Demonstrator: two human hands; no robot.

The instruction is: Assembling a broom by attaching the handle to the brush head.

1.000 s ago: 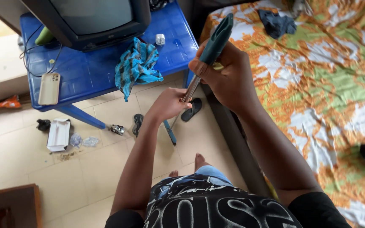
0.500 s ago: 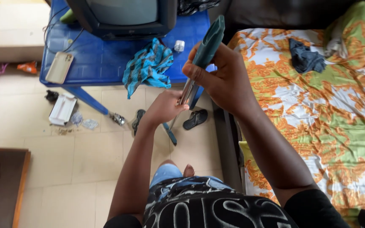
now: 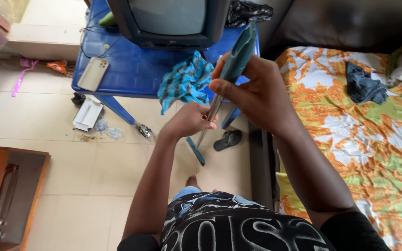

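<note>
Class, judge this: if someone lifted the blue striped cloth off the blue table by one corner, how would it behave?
The striped cloth lies crumpled with one end drooping over the table edge, so it is probably floppy and light. It would likely hang limp, not roll or tip.

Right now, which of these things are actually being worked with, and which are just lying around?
In use:
- teal handle, in right hand
- metal pole, gripped by left hand

Lying about:
- phone
- striped cloth
- television
- sandal
- white box

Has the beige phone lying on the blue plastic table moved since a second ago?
No. The beige phone lies at the same near-left corner of the blue plastic table; only the head camera swung, shifting both together in the picture.
</note>
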